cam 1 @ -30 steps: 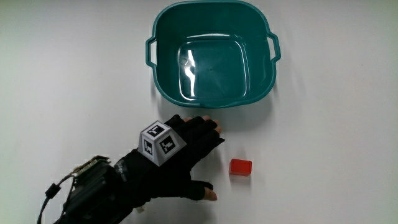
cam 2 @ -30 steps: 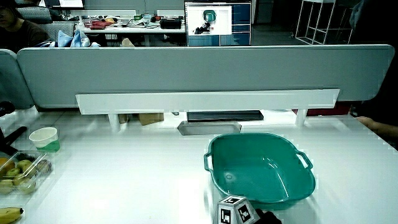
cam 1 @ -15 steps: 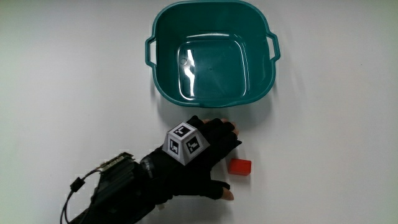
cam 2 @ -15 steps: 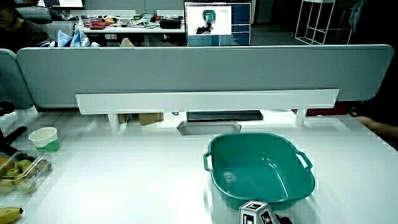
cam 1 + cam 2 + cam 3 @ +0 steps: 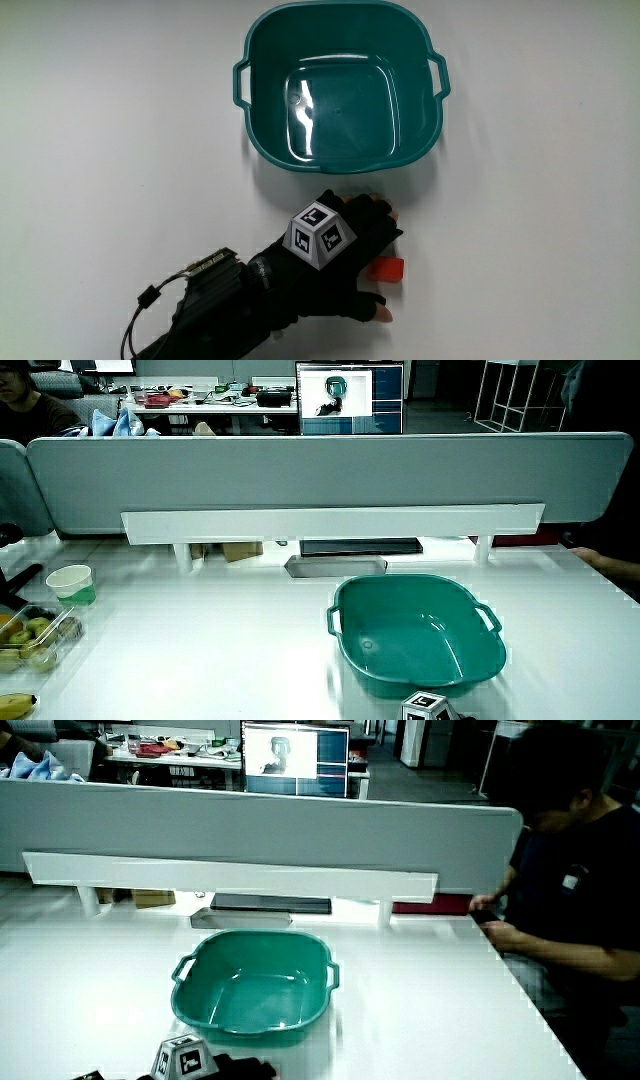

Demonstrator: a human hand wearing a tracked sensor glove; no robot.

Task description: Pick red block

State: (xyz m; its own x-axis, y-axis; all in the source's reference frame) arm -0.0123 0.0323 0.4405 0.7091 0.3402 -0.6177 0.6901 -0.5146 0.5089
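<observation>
The red block point(image 5: 390, 270) lies on the white table, nearer to the person than the teal basin point(image 5: 262, 50). The gloved hand point(image 5: 352, 262) lies flat over the table with its edge covering part of the block. Its fingers are spread, the block sitting between the thumb point(image 5: 376, 312) and the other fingertips point(image 5: 384, 214), with no grasp visible. The patterned cube point(image 5: 320, 235) rides on the hand's back. In both side views only the cube point(image 5: 428, 707) point(image 5: 183, 1057) and a bit of glove point(image 5: 240, 1068) show; the block is hidden there.
The teal basin point(image 5: 420, 650) point(image 5: 250, 1000) holds nothing. A paper cup point(image 5: 70, 582), a clear fruit container point(image 5: 35, 635) and a banana point(image 5: 15, 705) sit at the table's edge. A low grey partition point(image 5: 320, 480) bounds the table. A wired device point(image 5: 200, 290) sits on the forearm.
The hand has slid across the table toward the red block and now covers part of it. Block and basin have not moved.
</observation>
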